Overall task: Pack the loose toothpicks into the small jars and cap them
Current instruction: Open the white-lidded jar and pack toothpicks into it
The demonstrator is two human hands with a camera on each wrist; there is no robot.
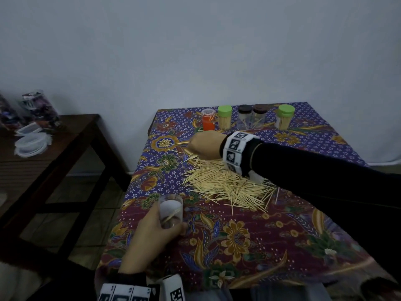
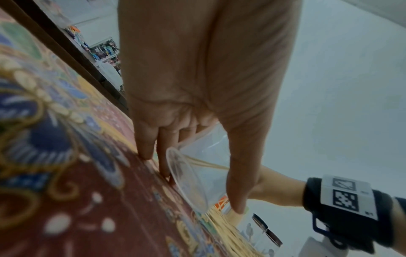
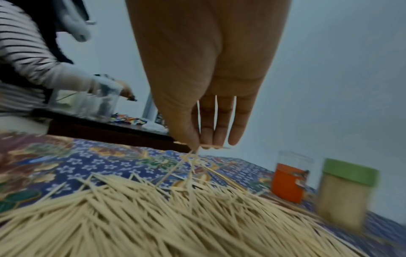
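A heap of loose toothpicks [image 1: 225, 185] [image 3: 153, 208] lies mid-table on the patterned cloth [image 1: 249, 235]. My left hand [image 1: 149, 233] [image 2: 197, 173] grips a small clear jar [image 1: 171, 210] [image 2: 197, 175], uncapped, tilted, with a few toothpicks inside, near the table's left edge. My right hand [image 1: 204, 144] [image 3: 202, 144] is over the heap's far end and pinches a few toothpicks [image 3: 204, 147] between thumb and fingertips, just above the pile.
Along the far edge stand an orange jar [image 1: 208, 122] [image 3: 287, 182], two green-capped jars full of toothpicks [image 1: 224, 117] [image 1: 285, 117] and two dark-capped clear jars [image 1: 251, 117]. A dark wooden side table [image 1: 54, 148] with containers stands left. Another person works there in the right wrist view.
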